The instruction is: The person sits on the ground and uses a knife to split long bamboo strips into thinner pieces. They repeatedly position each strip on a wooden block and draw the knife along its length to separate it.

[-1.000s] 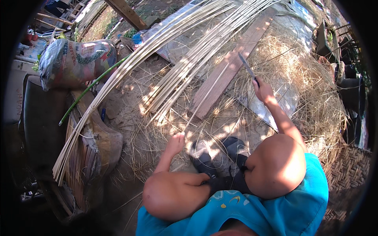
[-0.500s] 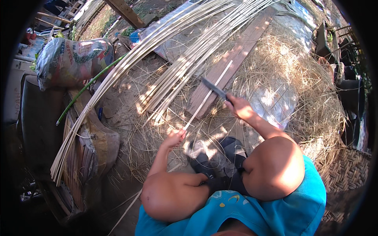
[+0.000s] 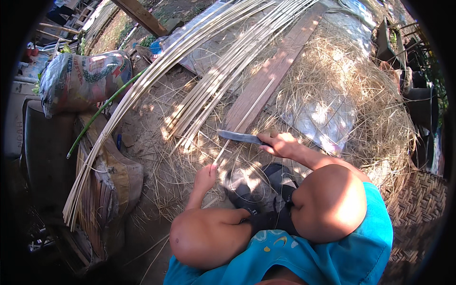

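My left hand (image 3: pixel 205 176) is closed around the near end of a thin pale bamboo strip (image 3: pixel 257 100). The strip slants up and away, its far part lying along a brown wooden plank (image 3: pixel 280 61). My right hand (image 3: pixel 280 144) grips the handle of a knife (image 3: pixel 241 137). Its dark blade points left and crosses the strip just off the plank's near end, a short way beyond my left hand. Whether the blade presses on the strip or only lies over it, I cannot tell.
Long bamboo strips (image 3: pixel 209 90) lie left of the plank. A tied bundle (image 3: pixel 107 128) rests across a worn wooden piece (image 3: pixel 128 173), near a stuffed sack (image 3: pixel 88 78) and a green stalk (image 3: pixel 102 109). Fine shavings (image 3: pixel 361 90) heap at right, by a woven mat (image 3: pixel 422 204).
The knife has come down along the strip toward me, from over the plank to its near end, and its blade has turned flatter. My left hand has shifted slightly left and nearer.
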Demonstrator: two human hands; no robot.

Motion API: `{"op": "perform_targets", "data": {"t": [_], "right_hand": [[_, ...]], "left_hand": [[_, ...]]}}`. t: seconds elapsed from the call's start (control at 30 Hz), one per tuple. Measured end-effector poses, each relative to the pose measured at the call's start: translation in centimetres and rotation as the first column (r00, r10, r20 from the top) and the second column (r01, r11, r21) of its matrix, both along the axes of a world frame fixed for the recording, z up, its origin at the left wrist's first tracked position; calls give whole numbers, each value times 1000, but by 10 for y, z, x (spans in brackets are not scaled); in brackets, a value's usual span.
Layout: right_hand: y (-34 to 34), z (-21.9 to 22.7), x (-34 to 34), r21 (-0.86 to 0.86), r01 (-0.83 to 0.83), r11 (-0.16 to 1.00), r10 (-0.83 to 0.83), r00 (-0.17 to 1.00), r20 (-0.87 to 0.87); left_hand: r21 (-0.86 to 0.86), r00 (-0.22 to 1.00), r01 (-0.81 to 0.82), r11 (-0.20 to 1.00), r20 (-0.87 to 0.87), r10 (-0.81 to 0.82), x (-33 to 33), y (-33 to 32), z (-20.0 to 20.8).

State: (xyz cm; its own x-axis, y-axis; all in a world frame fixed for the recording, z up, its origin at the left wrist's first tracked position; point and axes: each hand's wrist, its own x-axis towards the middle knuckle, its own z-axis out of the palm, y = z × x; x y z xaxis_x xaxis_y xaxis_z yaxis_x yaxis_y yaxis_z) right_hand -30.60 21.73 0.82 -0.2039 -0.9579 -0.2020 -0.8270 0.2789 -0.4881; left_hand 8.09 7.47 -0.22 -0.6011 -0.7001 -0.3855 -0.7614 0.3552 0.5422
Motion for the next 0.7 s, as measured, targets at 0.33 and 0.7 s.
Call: {"op": "perform_targets", "data": {"t": [0.33, 0.7], "right_hand": [[-30, -18, -72, -125, 290, 949, -308, 938, -162], [-13, -52, -74, -58, 554, 830, -544, 829, 130]], "left_hand": [[91, 999, 27, 995, 14, -28, 15, -3, 32], [316, 687, 147, 937, 649, -327, 199, -41, 54]]}}
